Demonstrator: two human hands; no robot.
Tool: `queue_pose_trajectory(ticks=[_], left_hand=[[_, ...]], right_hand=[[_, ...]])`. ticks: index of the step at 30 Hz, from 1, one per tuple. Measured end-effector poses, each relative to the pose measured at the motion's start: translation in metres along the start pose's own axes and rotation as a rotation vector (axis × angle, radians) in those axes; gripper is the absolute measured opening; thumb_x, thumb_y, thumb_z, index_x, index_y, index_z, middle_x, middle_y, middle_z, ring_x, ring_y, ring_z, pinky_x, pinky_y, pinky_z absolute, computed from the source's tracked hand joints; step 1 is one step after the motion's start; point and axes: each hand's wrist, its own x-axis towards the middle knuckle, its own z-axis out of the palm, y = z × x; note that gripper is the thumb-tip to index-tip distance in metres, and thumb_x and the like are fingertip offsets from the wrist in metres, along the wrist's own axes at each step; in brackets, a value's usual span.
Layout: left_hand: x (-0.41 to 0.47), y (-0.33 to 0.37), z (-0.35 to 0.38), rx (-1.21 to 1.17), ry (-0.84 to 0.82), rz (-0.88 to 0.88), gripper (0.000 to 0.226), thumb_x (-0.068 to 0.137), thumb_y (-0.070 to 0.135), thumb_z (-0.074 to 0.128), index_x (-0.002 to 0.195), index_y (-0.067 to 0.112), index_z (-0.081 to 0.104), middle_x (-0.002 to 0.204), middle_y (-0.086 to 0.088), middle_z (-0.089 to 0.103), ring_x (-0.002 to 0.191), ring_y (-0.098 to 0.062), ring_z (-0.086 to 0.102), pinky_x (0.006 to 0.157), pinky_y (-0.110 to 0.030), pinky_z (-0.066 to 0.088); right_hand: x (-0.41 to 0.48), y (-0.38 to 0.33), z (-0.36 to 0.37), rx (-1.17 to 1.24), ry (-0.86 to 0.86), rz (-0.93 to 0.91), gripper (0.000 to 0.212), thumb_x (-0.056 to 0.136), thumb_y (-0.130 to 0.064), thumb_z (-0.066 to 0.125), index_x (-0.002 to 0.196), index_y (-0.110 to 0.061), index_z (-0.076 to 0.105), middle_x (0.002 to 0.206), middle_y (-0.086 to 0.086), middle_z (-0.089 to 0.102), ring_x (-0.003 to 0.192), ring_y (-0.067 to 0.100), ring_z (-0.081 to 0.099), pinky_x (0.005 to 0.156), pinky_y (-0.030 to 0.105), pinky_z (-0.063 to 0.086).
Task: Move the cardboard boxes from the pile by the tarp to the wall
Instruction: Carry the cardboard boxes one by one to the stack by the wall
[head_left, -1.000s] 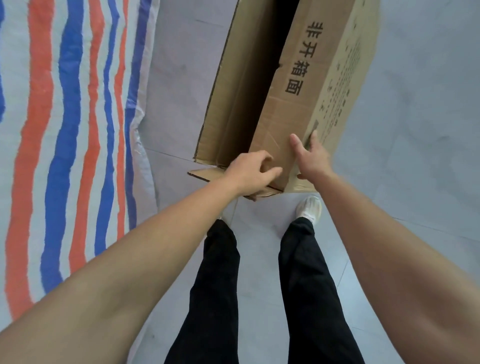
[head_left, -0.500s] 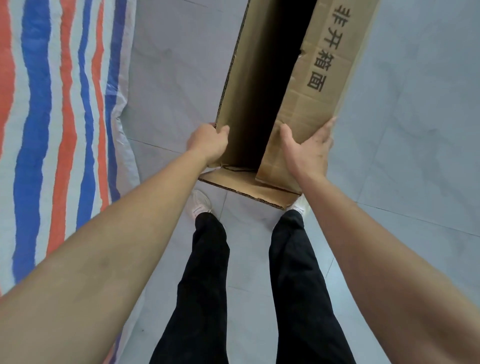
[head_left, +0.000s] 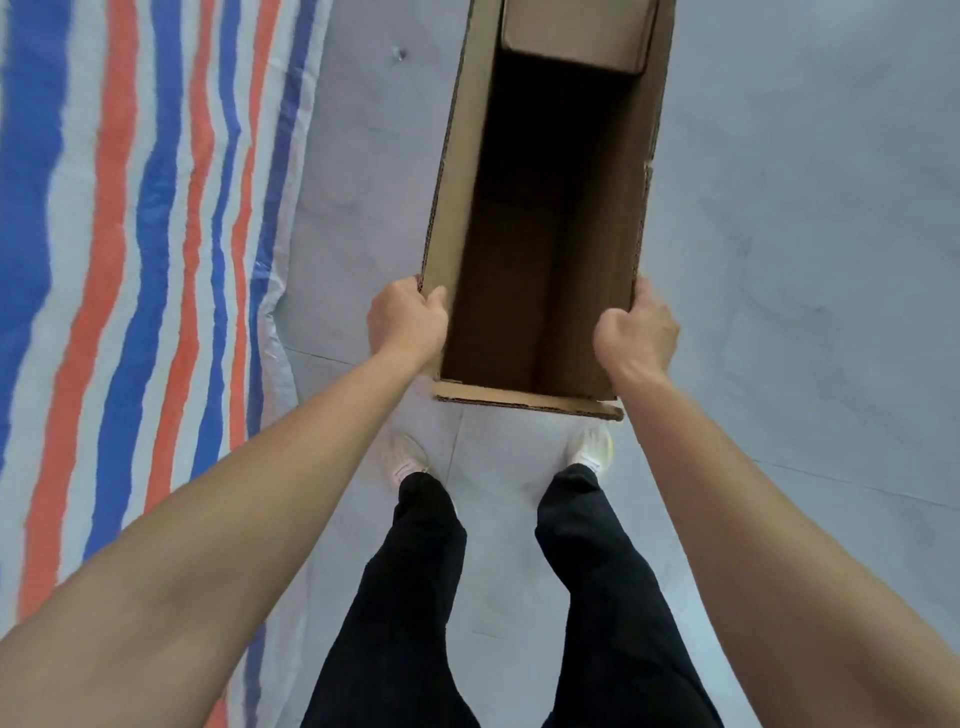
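- Head view: a long, open-topped brown cardboard box (head_left: 545, 218) is held above the pale grey tiled floor (head_left: 805, 260), in front of the person's white shoes (head_left: 405, 462).
- The left hand (head_left: 408, 325) grips the box's left wall, fingers curled over the rim.
- The right hand (head_left: 636, 332) grips the right wall likewise.
- A blue, orange and white striped tarp (head_left: 130, 260) lies left of the box.
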Motion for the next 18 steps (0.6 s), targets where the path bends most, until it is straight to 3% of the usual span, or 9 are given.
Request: queue_pose_trajectory(ticks=[2, 4, 8, 11, 15, 18], left_hand=[[-0.016, 0.020, -0.025, -0.047, 0.037, -0.017, 0.034, 0.101, 0.033, 0.055, 0.116, 0.004, 0.065, 0.107, -0.012, 0.070, 0.102, -0.029, 0.066, 0.087, -0.032, 0.050], [-0.047, 0.038, -0.059, -0.080, 0.109, -0.048, 0.032, 0.102, 0.033, 0.055, 0.115, 0.005, 0.064, 0.122, -0.011, 0.067, 0.109, -0.028, 0.066, 0.087, -0.029, 0.048], [-0.113, 0.059, -0.115, -0.094, 0.246, -0.103, 0.041, 0.102, 0.034, 0.054, 0.134, 0.007, 0.055, 0.123, -0.007, 0.060, 0.122, -0.028, 0.058, 0.093, -0.031, 0.047], [-0.158, 0.063, -0.148, -0.134, 0.365, -0.137, 0.045, 0.100, 0.039, 0.055, 0.135, 0.010, 0.053, 0.133, -0.008, 0.058, 0.122, -0.028, 0.057, 0.098, -0.036, 0.049], [-0.211, 0.054, -0.183, -0.144, 0.526, -0.179, 0.046, 0.094, 0.049, 0.058, 0.123, 0.014, 0.057, 0.115, -0.004, 0.062, 0.105, -0.028, 0.064, 0.091, -0.040, 0.057], [-0.246, 0.040, -0.198, -0.129, 0.634, -0.165, 0.042, 0.092, 0.053, 0.058, 0.109, 0.015, 0.059, 0.099, -0.002, 0.063, 0.090, -0.026, 0.066, 0.082, -0.040, 0.060]], right_hand=[[-0.006, -0.017, -0.024, -0.009, 0.006, -0.060, 0.060, 0.088, 0.000, 0.040, 0.145, -0.020, 0.049, 0.125, 0.011, 0.067, 0.113, 0.036, 0.059, 0.094, 0.037, 0.046], [-0.024, -0.040, -0.052, 0.005, -0.007, -0.160, 0.057, 0.092, -0.002, 0.040, 0.144, -0.022, 0.049, 0.122, 0.011, 0.067, 0.110, 0.036, 0.060, 0.089, 0.036, 0.044], [-0.066, -0.085, -0.100, -0.022, -0.034, -0.365, 0.051, 0.096, -0.004, 0.041, 0.143, -0.021, 0.048, 0.116, 0.012, 0.069, 0.105, 0.037, 0.061, 0.077, 0.031, 0.034], [-0.104, -0.109, -0.132, -0.046, -0.054, -0.544, 0.047, 0.100, -0.007, 0.042, 0.144, -0.021, 0.047, 0.118, 0.011, 0.069, 0.106, 0.036, 0.063, 0.081, 0.034, 0.044], [-0.149, -0.132, -0.176, -0.050, -0.086, -0.663, 0.046, 0.093, -0.012, 0.056, 0.138, -0.012, 0.051, 0.117, 0.008, 0.069, 0.106, 0.032, 0.063, 0.081, 0.032, 0.041], [-0.172, -0.141, -0.203, -0.186, -0.143, -0.610, 0.037, 0.085, -0.017, 0.064, 0.120, -0.008, 0.053, 0.101, 0.009, 0.064, 0.090, 0.030, 0.055, 0.074, 0.032, 0.039]])
